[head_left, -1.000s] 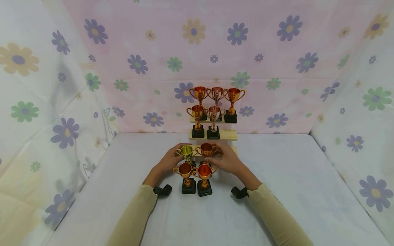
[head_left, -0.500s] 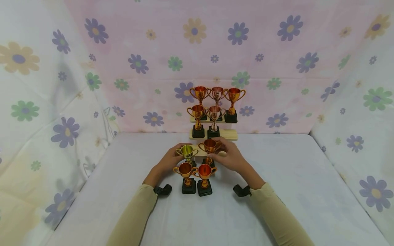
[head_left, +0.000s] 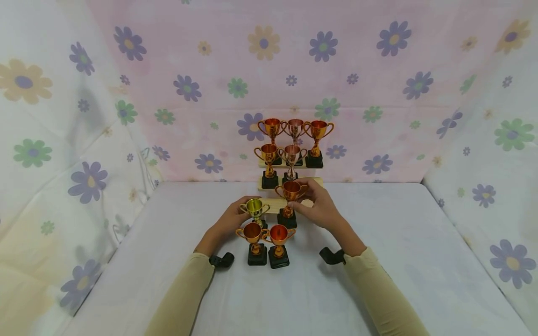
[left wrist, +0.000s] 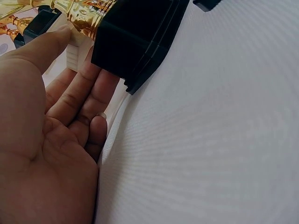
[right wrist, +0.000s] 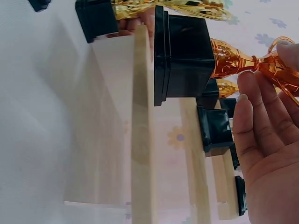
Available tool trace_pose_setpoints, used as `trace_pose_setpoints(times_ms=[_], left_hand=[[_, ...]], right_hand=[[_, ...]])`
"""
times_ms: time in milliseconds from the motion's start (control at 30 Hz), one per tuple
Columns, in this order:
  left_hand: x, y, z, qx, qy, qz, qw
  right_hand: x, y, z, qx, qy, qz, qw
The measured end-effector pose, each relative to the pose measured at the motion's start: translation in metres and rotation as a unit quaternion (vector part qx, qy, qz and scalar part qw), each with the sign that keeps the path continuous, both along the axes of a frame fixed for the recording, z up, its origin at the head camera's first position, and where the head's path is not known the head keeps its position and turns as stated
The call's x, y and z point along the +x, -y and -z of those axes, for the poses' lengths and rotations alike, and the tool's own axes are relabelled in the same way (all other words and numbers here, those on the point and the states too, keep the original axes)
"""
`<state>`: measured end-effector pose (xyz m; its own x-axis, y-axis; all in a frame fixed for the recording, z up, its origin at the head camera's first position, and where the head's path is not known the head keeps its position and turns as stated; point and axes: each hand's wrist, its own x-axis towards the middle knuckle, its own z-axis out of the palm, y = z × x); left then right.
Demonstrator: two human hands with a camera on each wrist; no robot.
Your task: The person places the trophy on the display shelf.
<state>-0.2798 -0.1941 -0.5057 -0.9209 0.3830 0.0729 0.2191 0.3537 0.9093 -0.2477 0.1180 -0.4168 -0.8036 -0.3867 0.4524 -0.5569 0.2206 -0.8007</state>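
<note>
My right hand [head_left: 321, 207] grips a copper-coloured trophy cup [head_left: 289, 211] by its upper part, thumb in front. In the right wrist view, the trophy's black base [right wrist: 184, 58] is right at the lowest wooden step [right wrist: 141, 140]; whether they touch, I cannot tell. My left hand [head_left: 230, 218] is round a yellow-gold trophy [head_left: 254, 209], its thumb by the stem and fingers behind the black base [left wrist: 135, 37]. Two orange-gold trophies, one left [head_left: 253, 233] and one right [head_left: 279, 234], stand upright in front, partly hiding the yellow-gold one.
Behind the hands rises a stepped wooden stand [head_left: 275, 205]. Its middle step [head_left: 313, 183] bears a gold trophy [head_left: 269, 163] and a pinkish one [head_left: 292, 161]. On the top step stand three more trophies [head_left: 317, 140]. White cloth [head_left: 378, 261] covers the table; flowered cloth hangs around.
My right hand has lifted the copper-coloured trophy and carried it right and back, away from the yellow-gold one, toward the lowest step. The left hand has stayed in place.
</note>
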Motion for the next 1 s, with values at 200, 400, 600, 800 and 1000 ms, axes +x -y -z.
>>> trace_pose_setpoints(times_ms=[200,400,600,800,1000], left_hand=[[0.0,0.0,0.0,0.0,-0.006,0.005,1.0],[0.0,0.0,0.001,0.007,-0.001,0.008,0.9999],[-0.001,0.0,0.002,0.005,-0.007,0.008,0.9999],[0.0,0.0,0.003,0.008,-0.006,0.008,0.9999],[0.001,-0.001,0.002,0.01,0.001,0.004,0.9999]], right_hand=[[-0.001,-0.004,-0.007,-0.006,-0.001,0.002,1.0],[-0.004,-0.01,-0.011,-0.021,-0.022,0.011,0.9995],[-0.005,-0.016,-0.016,-0.041,-0.037,0.023,0.9982],[-0.008,-0.019,-0.019,-0.067,-0.046,0.035,0.9961],[-0.013,-0.023,-0.02,-0.081,-0.052,0.051,0.994]])
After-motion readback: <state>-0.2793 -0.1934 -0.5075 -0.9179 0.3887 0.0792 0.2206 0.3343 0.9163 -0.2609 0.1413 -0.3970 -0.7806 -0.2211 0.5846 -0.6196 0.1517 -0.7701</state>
